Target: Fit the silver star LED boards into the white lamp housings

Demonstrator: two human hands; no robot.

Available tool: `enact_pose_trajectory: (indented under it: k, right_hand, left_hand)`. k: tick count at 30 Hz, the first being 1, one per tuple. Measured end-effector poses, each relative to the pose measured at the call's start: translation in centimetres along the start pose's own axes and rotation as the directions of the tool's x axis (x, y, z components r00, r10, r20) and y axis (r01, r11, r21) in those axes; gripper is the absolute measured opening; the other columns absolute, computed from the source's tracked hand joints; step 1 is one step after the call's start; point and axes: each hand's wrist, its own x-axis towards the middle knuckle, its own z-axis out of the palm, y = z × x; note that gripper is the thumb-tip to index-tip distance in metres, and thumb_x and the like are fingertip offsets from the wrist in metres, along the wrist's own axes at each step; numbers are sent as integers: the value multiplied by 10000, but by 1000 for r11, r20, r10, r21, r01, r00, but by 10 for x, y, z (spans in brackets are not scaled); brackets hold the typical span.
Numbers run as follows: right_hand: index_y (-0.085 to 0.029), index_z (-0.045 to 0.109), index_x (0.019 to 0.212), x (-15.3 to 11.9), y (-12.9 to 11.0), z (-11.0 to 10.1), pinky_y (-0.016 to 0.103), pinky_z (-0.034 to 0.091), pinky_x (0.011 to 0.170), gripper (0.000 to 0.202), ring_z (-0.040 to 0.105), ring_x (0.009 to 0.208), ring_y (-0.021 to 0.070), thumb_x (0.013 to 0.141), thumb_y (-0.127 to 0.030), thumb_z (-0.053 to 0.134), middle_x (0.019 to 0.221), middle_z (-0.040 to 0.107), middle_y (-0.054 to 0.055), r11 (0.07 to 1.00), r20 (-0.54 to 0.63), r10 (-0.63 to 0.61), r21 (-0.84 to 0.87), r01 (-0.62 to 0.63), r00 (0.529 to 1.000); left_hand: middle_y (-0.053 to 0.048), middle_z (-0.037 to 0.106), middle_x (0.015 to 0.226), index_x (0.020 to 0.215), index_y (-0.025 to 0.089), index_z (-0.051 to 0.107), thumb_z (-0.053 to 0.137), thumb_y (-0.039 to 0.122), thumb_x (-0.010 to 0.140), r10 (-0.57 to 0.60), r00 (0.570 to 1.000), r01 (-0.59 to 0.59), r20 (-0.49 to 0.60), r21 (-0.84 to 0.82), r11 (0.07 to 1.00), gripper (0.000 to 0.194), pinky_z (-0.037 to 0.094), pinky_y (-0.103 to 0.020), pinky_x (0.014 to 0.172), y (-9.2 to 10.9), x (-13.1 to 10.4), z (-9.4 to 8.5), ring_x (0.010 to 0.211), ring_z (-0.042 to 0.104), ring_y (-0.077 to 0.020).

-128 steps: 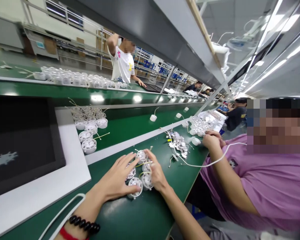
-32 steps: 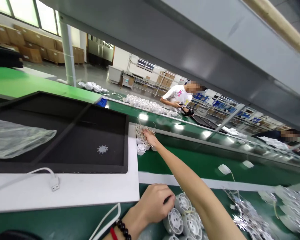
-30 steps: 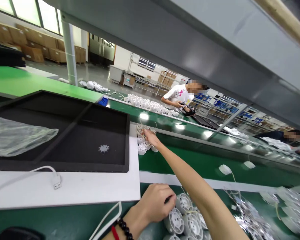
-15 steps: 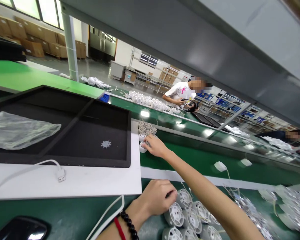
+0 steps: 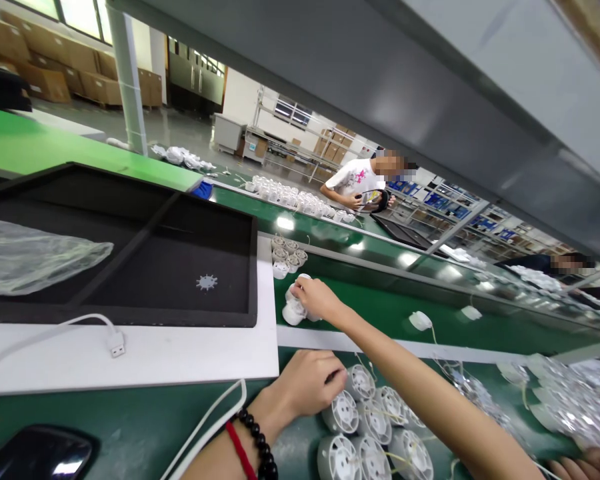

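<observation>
My right hand (image 5: pixel 316 297) reaches out over the sunken green strip, its fingers closed on white round plastic housings (image 5: pixel 294 312). Just beyond it, more of these round housings (image 5: pixel 287 252) are bunched beside the white board. My left hand (image 5: pixel 313 381), with a black bead bracelet and a red band, rests on the near table with fingers curled in. Whatever it may hold is hidden. Right by its fingertips, several round white housings (image 5: pixel 341 412) with spoked faces and thin wires stand in rows.
A black divided tray (image 5: pixel 253 280) holds a clear plastic bag (image 5: pixel 40 257) and a grey star-shaped piece (image 5: pixel 207 283). A USB cable (image 5: pixel 116 343) lies on the white board (image 5: pixel 200 363). Another person's hand (image 5: pixel 587 463) shows at bottom right. A grey shelf (image 5: pixel 360 87) hangs overhead.
My right hand has drawn white housings away from the bunch, toward me. My left hand stays curled in the same place. The person opposite has shifted the black object they hold.
</observation>
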Motion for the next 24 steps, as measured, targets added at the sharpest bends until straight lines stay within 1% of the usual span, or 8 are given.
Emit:
enact_pose_trajectory:
  k: [5, 10, 13, 16, 18, 21, 22, 24]
  right_hand:
    - [-200, 669, 914, -43, -11, -30, 304, 460, 713, 267, 663, 777, 194, 1118, -300, 528, 843, 729, 35, 992, -7, -73, 99, 73, 997]
    - [-212, 698, 983, -100, -34, -12, 304, 421, 676, 188, 650, 744, 202, 1101, -276, 567, 824, 739, 29, 971, 88, -184, 170, 167, 979]
    - [-219, 731, 919, -131, -50, -7, 322, 428, 655, 206, 654, 729, 212, 1085, -261, 617, 832, 750, 41, 949, 166, -286, 187, 255, 944]
    - [-214, 782, 1000, -145, -60, -28, 339, 503, 724, 154, 716, 841, 248, 1044, -344, 714, 953, 786, 65, 915, 255, -396, 187, 357, 882]
    - [-216, 785, 1147, -137, -58, -51, 380, 556, 839, 309, 740, 993, 287, 1017, -491, 735, 1102, 795, 91, 901, 265, -427, 209, 381, 865]
    - [-250, 740, 1318, -93, -38, -73, 464, 561, 1016, 501, 711, 1205, 321, 1000, -632, 671, 1327, 752, 108, 936, 123, -286, 249, 249, 950]
    - [-265, 701, 1391, -71, -27, -73, 480, 542, 1077, 573, 682, 1280, 329, 977, -660, 675, 1412, 716, 107, 958, 44, -162, 245, 147, 986]
    - [-237, 440, 1655, -22, -5, -61, 577, 406, 1231, 905, 479, 1522, 402, 916, -668, 736, 1677, 479, 171, 975, -8, -49, 216, 50, 999]
  left_hand:
    - [-4, 706, 875, 899, 150, 680, 717, 265, 1029, 235, 972, -235, 8, 86, 968, 177, 619, -342, 773, 10, -2, 16, 804, 697, -166]
    - [-7, 709, 763, 800, 178, 698, 670, 318, 1003, 518, 855, -514, -20, 97, 852, 248, 515, -323, 660, 38, -3, 34, 707, 649, -177]
    - [-6, 708, 689, 728, 188, 713, 651, 313, 993, 592, 804, -585, -59, 107, 804, 300, 437, -342, 572, 46, -7, 42, 649, 625, -168]
    - [-13, 710, 683, 762, 180, 734, 612, 297, 1028, 604, 789, -590, -109, 137, 796, 315, 425, -360, 596, 45, -9, 41, 658, 630, -179]
    - [-16, 701, 690, 772, 177, 723, 594, 287, 1039, 587, 797, -569, -144, 151, 809, 317, 418, -365, 607, 44, -9, 38, 662, 623, -181]
    - [6, 688, 716, 772, 186, 688, 613, 300, 1031, 580, 794, -562, -184, 141, 815, 293, 442, -348, 661, 45, -7, 32, 683, 612, -161]
    - [12, 688, 730, 784, 188, 684, 622, 310, 1030, 581, 790, -565, -196, 137, 814, 281, 450, -345, 680, 46, -6, 31, 696, 611, -156]
    - [23, 691, 753, 811, 189, 684, 635, 316, 1024, 589, 779, -574, -214, 134, 808, 253, 451, -339, 684, 46, -4, 31, 706, 605, -145]
